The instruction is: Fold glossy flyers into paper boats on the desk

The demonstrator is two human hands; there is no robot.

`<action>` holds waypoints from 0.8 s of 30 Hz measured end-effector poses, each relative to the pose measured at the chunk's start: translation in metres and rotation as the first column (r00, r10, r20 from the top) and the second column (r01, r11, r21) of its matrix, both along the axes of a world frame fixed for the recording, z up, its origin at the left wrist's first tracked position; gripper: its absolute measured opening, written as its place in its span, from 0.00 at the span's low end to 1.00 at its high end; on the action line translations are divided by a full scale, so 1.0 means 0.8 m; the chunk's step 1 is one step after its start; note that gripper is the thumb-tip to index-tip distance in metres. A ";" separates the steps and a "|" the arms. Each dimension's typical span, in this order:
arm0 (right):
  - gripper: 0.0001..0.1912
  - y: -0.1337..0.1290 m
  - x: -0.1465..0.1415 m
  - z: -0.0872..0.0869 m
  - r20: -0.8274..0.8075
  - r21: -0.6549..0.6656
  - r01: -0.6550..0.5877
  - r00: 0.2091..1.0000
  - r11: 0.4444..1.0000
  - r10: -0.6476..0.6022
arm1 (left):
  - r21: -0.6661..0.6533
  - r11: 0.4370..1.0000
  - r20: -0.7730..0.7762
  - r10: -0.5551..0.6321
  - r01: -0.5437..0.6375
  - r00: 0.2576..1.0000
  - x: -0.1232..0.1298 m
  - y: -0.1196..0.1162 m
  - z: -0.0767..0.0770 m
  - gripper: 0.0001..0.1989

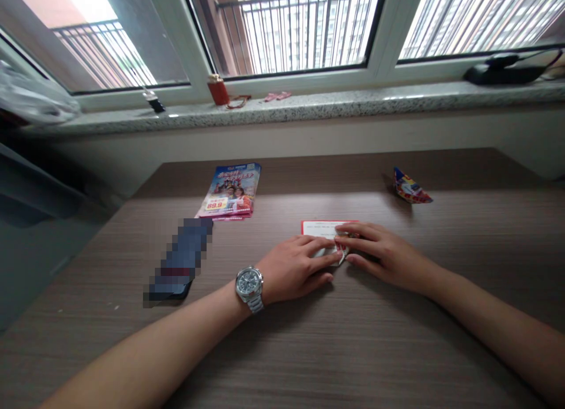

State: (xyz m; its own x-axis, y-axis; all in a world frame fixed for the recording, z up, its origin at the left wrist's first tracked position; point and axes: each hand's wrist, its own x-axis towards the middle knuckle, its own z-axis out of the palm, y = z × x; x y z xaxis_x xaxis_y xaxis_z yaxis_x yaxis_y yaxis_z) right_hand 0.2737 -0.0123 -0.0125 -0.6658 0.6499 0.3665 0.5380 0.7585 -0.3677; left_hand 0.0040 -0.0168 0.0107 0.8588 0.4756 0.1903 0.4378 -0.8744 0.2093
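A sheet of paper (318, 228), white with a red edge and partly folded, lies flat on the wooden table (265, 350). My left hand (298, 268), below a silver wristwatch, rests over its left and lower part with the fingers extended. From the right, my right hand (382, 253) lays its spread fingertips on the paper's right side, where a colourful printed part shows. The two hands' fingertips are close together. Much of the paper is hidden under the fingers.
A stack of printed flyers (232, 191) lies at the back left, with a dark, pixelated phone (183, 259) in front of it. A folded paper boat (410, 188) stands at the back right. Behind the table runs a stone windowsill (335, 106) bearing a red object (218, 91).
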 end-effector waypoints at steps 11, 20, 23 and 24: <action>0.19 -0.004 0.003 0.006 -0.029 -0.035 -0.006 1.000 0.999 0.005 | 0.002 1.000 0.019 -0.004 0.004 1.000 0.000 0.000 0.003 0.23; 0.23 -0.003 0.001 0.005 0.039 -0.004 0.014 0.999 1.000 -0.014 | 0.014 1.000 -0.005 0.000 0.000 1.000 0.001 -0.001 0.001 0.22; 0.24 -0.001 0.001 0.003 0.025 -0.003 0.009 1.000 1.000 -0.009 | 0.023 1.000 -0.004 -0.005 0.005 1.000 0.001 -0.001 0.000 0.22; 0.24 -0.001 0.002 0.002 0.026 -0.001 0.007 1.000 1.000 -0.007 | 0.025 1.000 0.000 -0.005 0.005 1.000 0.001 -0.001 0.000 0.22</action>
